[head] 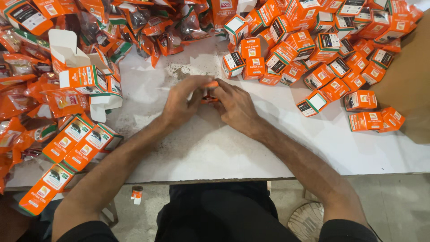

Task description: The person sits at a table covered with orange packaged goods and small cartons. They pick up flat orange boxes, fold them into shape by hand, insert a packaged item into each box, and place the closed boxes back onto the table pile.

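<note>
My left hand (182, 99) and my right hand (234, 104) meet at the middle of a white table (233, 148). Both close around one small orange packet (209, 92), which is mostly hidden by my fingers; only an orange edge shows between them. A heap of small closed orange boxes (313, 54) lies to the right of my right hand. Left of my left hand stand opened orange boxes with white flaps up (83, 74).
Orange plastic pouches (134, 22) are heaped along the back and left. Flat unfolded orange cartons (71, 143) lie at the left front edge. A brown surface (410, 76) borders the table at right. A small orange scrap (136, 194) and a sandal (307, 220) lie on the floor below.
</note>
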